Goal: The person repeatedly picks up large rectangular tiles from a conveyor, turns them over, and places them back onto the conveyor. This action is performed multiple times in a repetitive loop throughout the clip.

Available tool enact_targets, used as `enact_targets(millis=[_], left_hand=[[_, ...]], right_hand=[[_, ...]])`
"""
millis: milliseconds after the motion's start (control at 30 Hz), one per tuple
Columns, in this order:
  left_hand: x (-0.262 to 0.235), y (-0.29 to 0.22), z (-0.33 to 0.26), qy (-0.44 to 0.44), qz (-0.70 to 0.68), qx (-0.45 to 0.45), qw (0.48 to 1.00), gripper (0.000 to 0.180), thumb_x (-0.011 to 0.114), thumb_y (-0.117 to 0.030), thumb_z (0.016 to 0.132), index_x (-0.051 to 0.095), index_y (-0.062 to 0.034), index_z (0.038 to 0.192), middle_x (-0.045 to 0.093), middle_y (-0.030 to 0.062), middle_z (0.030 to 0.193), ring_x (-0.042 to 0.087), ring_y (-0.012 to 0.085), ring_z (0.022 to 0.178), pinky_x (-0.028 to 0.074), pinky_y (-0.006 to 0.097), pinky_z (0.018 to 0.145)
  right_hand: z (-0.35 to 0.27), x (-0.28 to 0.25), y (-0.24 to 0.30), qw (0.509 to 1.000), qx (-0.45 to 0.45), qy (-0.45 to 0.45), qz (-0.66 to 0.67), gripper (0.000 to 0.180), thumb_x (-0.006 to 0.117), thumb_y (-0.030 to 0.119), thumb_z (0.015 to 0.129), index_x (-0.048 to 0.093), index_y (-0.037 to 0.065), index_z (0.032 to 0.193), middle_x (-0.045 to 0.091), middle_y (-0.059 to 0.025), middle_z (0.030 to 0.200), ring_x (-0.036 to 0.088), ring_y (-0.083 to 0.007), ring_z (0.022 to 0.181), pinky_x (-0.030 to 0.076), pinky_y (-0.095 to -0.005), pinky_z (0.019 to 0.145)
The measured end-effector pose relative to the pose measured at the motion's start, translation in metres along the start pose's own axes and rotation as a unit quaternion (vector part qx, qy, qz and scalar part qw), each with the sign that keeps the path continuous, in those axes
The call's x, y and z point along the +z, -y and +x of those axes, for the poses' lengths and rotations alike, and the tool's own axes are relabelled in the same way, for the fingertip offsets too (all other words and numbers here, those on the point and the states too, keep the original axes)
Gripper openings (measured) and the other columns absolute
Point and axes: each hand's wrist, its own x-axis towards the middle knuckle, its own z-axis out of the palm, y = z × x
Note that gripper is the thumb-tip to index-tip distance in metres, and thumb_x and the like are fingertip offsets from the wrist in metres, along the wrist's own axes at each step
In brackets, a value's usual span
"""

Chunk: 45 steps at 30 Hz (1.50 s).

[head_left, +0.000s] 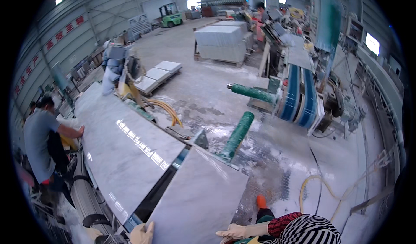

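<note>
A smaller white-grey marble slab (195, 192) lies right in front of me, tilted across the view. My left hand (142, 234), in a cream glove, grips its near left edge with the thumb on the side. My right hand (234, 231), also gloved, holds the near right edge; its lower fingers are cut off by the frame. A red plaid cuff and a black-and-white striped sleeve (310, 230) cover that arm. Left of this slab, across a dark gap, rests a much larger polished marble slab (125, 153).
At left, a person in grey (41, 135) touches the large slab. Another person (113, 66) stands at its far end. Green rollers (239, 133) and a blue belt conveyor (299, 96) stand to the right. Hoses (305, 185) cross the wet floor. Stacked slabs (221, 40) and a forklift (170, 16) are farther back.
</note>
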Motion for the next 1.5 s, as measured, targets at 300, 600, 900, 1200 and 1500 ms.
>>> enact_targets(millis=[300, 600, 900, 1200, 1500], left_hand=[[-0.033, -0.256, -0.032, -0.009, -0.095, -0.021, 0.995, 0.056, 0.063, -0.056, 0.103, 0.079, -0.0046, 0.119, 0.080, 0.0191, 0.101, 0.074, 0.0379, 0.097, 0.054, 0.047, 0.089], [0.189, -0.526, 0.052, 0.082, -0.258, 0.119, 0.955, 0.057, 0.054, -0.047, 0.107, 0.075, 0.0062, 0.111, 0.077, 0.0161, 0.094, 0.070, 0.0275, 0.090, 0.052, 0.041, 0.086], [0.289, -0.681, 0.034, 0.245, -0.146, 0.175, 0.943, 0.068, 0.045, -0.058, 0.105, 0.075, -0.0015, 0.128, 0.075, 0.0263, 0.119, 0.070, 0.0391, 0.112, 0.049, 0.045, 0.100], [0.313, -0.731, 0.047, 0.325, -0.204, 0.145, 0.912, 0.062, 0.058, -0.054, 0.105, 0.072, 0.0001, 0.133, 0.075, 0.0158, 0.125, 0.068, 0.0251, 0.115, 0.051, 0.038, 0.100], [0.350, -0.726, 0.082, 0.436, -0.422, 0.014, 0.794, 0.049, 0.062, -0.046, 0.106, 0.072, -0.0047, 0.129, 0.072, 0.0052, 0.123, 0.066, 0.0147, 0.111, 0.053, 0.032, 0.097]], right_hand=[[-0.063, -0.188, 0.050, 0.967, -0.209, -0.120, -0.085, 0.062, 0.076, 0.059, 0.095, 0.078, -0.003, 0.087, 0.067, -0.0047, 0.071, 0.060, -0.0148, 0.071, 0.050, -0.0375, 0.069], [-0.215, -0.434, 0.063, 0.744, -0.408, -0.513, 0.129, 0.049, 0.071, 0.036, 0.103, 0.068, -0.006, 0.128, 0.073, -0.0110, 0.116, 0.064, -0.0173, 0.102, 0.054, -0.0359, 0.092], [-0.298, -0.557, -0.002, 0.671, -0.353, -0.549, 0.353, 0.046, 0.073, 0.028, 0.101, 0.066, -0.003, 0.134, 0.073, -0.0095, 0.122, 0.068, -0.0200, 0.109, 0.054, -0.0376, 0.096], [-0.320, -0.594, -0.011, 0.679, -0.328, -0.606, 0.253, 0.048, 0.068, 0.028, 0.102, 0.065, -0.004, 0.138, 0.074, -0.0124, 0.125, 0.070, -0.0235, 0.114, 0.055, -0.0379, 0.098], [-0.307, -0.396, -0.025, 0.699, -0.303, -0.512, 0.396, 0.054, 0.066, 0.034, 0.107, 0.059, -0.003, 0.146, 0.070, -0.0145, 0.134, 0.069, -0.0236, 0.117, 0.057, -0.0389, 0.100]])
